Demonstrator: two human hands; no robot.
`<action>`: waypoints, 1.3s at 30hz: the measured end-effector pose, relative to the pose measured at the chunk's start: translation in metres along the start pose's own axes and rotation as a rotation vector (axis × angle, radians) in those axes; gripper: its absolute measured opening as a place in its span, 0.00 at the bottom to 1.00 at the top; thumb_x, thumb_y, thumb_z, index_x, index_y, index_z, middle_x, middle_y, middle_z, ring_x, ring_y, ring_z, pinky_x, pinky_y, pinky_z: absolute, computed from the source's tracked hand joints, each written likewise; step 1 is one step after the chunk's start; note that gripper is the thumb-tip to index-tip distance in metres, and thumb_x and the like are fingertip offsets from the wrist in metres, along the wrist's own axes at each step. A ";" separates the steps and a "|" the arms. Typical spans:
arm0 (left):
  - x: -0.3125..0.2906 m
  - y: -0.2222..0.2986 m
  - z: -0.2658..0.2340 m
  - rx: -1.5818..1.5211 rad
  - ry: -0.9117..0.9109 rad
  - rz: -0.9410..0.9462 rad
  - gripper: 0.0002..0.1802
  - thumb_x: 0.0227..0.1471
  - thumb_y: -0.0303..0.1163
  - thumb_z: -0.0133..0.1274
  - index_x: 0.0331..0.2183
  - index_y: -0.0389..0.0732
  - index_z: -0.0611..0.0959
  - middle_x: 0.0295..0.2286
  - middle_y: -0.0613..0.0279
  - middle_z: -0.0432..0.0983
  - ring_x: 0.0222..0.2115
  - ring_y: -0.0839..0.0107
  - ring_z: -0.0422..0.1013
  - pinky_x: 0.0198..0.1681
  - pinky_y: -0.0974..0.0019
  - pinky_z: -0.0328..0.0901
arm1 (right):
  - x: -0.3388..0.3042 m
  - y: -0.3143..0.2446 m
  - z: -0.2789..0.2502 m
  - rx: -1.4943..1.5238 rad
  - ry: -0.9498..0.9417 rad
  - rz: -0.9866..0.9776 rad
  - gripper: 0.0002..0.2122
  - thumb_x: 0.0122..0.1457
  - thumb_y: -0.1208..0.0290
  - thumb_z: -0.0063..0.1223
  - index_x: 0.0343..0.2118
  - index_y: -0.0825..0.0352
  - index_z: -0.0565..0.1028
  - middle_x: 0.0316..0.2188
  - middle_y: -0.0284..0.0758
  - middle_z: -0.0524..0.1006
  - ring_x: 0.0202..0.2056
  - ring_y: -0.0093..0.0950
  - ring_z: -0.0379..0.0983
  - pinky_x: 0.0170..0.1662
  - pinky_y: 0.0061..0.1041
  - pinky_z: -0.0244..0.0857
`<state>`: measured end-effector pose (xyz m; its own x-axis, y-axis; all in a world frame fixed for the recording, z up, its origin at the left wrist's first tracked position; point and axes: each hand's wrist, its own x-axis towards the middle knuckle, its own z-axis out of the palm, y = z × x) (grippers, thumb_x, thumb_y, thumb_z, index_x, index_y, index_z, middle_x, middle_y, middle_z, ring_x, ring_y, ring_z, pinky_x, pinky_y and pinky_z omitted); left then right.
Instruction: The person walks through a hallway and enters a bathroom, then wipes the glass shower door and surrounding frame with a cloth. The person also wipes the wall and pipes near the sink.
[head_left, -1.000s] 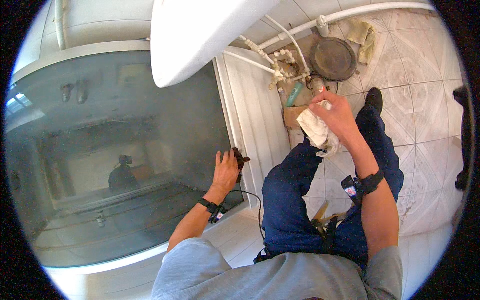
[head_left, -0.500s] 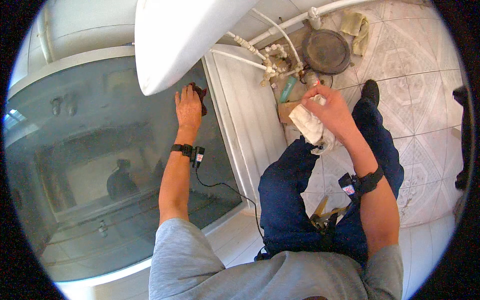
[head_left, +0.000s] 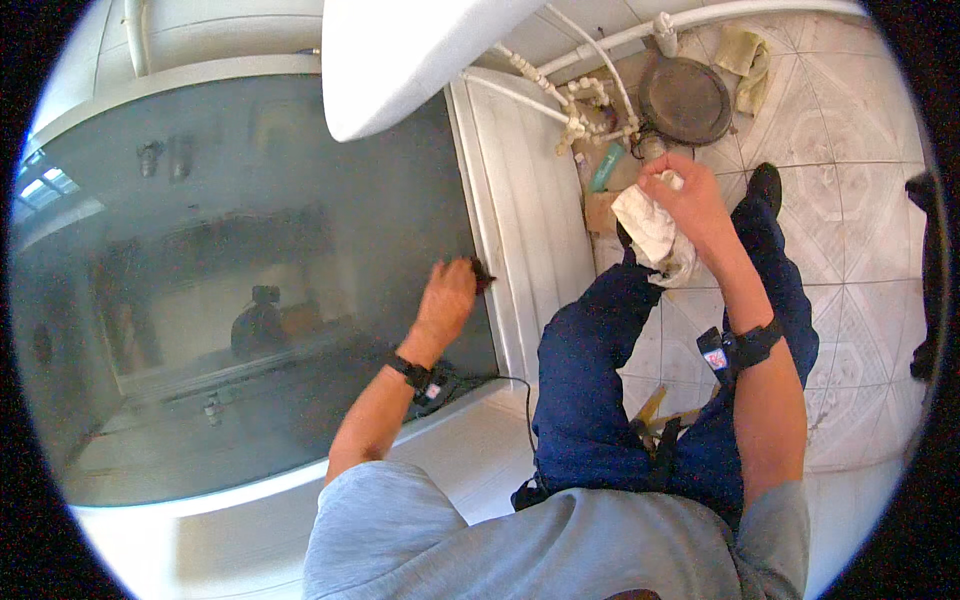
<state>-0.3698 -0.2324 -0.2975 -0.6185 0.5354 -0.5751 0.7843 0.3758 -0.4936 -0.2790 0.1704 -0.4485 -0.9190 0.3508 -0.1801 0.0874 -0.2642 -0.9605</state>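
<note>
My left hand (head_left: 447, 300) is closed on a dark brown-red cloth (head_left: 482, 275), pressed against a large reflective glass panel (head_left: 330, 230) close to its right white frame. Most of the cloth is hidden under the fingers. My right hand (head_left: 690, 198) pinches a crumpled off-white cloth (head_left: 648, 228), which hangs above my knee, away from the glass. The panel mirrors a dark, blurred shape and parts of the room.
A white basin (head_left: 420, 60) juts over the panel's top edge. Beyond my right hand are pale pipes (head_left: 575, 120), a teal tube (head_left: 606, 167), a round dark lid-like disc (head_left: 685, 100) and a yellowish rag (head_left: 745, 65) on the tiled floor (head_left: 840, 220).
My left hand has slid down and right over the glass with the dark cloth, toward the frame. The right hand still holds the off-white cloth. The whole view has shifted slightly.
</note>
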 end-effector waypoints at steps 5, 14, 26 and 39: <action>0.017 -0.068 -0.047 0.235 0.273 -0.139 0.31 0.51 0.31 0.58 0.57 0.33 0.74 0.60 0.48 0.67 0.62 0.53 0.62 0.64 0.45 0.58 | 0.001 -0.003 0.001 0.059 -0.004 0.060 0.09 0.56 0.67 0.64 0.36 0.66 0.82 0.29 0.35 0.82 0.31 0.23 0.77 0.38 0.26 0.70; -0.033 0.004 0.027 -0.018 0.194 0.107 0.24 0.53 0.32 0.57 0.52 0.39 0.78 0.54 0.48 0.72 0.57 0.49 0.67 0.62 0.48 0.61 | 0.000 -0.005 -0.002 -0.040 0.010 0.010 0.12 0.55 0.63 0.64 0.35 0.68 0.82 0.31 0.37 0.83 0.34 0.28 0.79 0.42 0.30 0.70; 0.001 -0.035 0.009 0.019 0.205 0.122 0.18 0.52 0.28 0.56 0.46 0.34 0.81 0.52 0.47 0.74 0.57 0.53 0.68 0.63 0.47 0.61 | 0.000 -0.011 -0.002 0.069 -0.062 0.112 0.08 0.61 0.67 0.62 0.38 0.66 0.80 0.32 0.26 0.79 0.35 0.17 0.73 0.42 0.20 0.66; -0.034 0.012 0.044 -0.193 -0.320 0.343 0.15 0.51 0.30 0.58 0.42 0.39 0.86 0.50 0.57 0.76 0.58 0.60 0.68 0.64 0.51 0.61 | -0.001 -0.008 -0.002 0.072 -0.026 0.075 0.10 0.57 0.63 0.65 0.35 0.66 0.82 0.29 0.31 0.82 0.32 0.20 0.75 0.39 0.23 0.69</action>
<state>-0.3411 -0.2791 -0.3126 -0.2834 0.4054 -0.8691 0.9210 0.3676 -0.1289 -0.2785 0.1737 -0.4411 -0.9208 0.3041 -0.2441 0.1290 -0.3532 -0.9266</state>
